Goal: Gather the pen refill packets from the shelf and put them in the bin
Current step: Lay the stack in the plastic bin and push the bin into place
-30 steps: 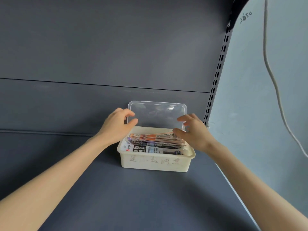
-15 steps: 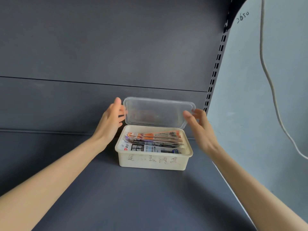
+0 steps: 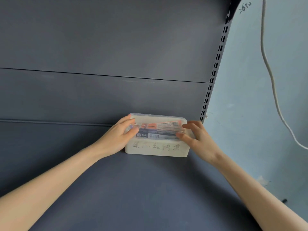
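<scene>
A white plastic bin [image 3: 156, 150] with handwriting on its front stands on the dark shelf against the back panel. Its clear lid [image 3: 158, 117] lies down over the top. Through the lid I see the pen refill packets [image 3: 160, 129], orange ones above dark ones. My left hand [image 3: 116, 139] grips the lid's left end, fingers on top and thumb at the front. My right hand [image 3: 196, 139] presses on the lid's right end with spread fingers.
The dark grey shelf board [image 3: 133, 189] runs toward me. A slotted upright [image 3: 215, 69] marks the shelf's right side. Beyond it is a pale wall [image 3: 250, 97] with a hanging white cable [image 3: 273, 80].
The clear lid stood upright behind the bin a second ago. Both hands took it by its ends and swung it down onto the bin.
</scene>
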### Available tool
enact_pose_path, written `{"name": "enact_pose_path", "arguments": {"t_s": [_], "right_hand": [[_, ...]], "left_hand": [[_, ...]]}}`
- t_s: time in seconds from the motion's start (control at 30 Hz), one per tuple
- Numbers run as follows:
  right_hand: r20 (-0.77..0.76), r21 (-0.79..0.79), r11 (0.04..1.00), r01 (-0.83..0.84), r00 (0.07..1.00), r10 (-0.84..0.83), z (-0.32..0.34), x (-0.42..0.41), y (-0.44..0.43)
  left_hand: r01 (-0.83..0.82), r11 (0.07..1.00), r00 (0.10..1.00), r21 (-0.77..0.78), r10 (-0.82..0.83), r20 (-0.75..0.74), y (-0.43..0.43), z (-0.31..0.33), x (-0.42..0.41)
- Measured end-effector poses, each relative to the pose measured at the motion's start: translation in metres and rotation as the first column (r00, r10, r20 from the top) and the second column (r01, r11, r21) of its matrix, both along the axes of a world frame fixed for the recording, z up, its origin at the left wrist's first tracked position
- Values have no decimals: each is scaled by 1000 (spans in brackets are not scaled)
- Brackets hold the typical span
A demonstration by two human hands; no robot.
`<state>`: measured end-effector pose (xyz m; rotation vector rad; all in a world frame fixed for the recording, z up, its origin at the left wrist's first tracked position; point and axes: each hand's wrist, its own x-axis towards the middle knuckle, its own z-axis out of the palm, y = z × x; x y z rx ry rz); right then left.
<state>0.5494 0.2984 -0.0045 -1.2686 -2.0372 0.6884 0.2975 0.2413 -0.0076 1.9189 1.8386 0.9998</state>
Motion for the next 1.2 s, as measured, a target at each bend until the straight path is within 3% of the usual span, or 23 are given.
{"name": "enact_pose_path", "arguments": {"t_s": [0.17, 0.33, 0.47, 0.67, 1.2], "right_hand": [[104, 5, 1000, -31, 994, 30, 12, -2, 7], [226, -61, 995, -75, 970, 87, 19, -12, 15], [283, -93, 991, -100, 951, 123, 17, -12, 21], [338, -80, 992, -94, 934, 116, 15, -13, 29], [342, -88, 993, -80, 934, 105, 11, -14, 56]], "left_hand": [[-40, 998, 999, -49, 40, 4, 12, 23, -4], [82, 976, 994, -201, -95, -60, 24, 29, 9], [60, 958, 984, -281, -105, -146, 28, 22, 6], [2, 963, 965, -270, -73, -250, 32, 15, 8], [20, 967, 957, -254, -92, -275, 53, 21, 14]]}}
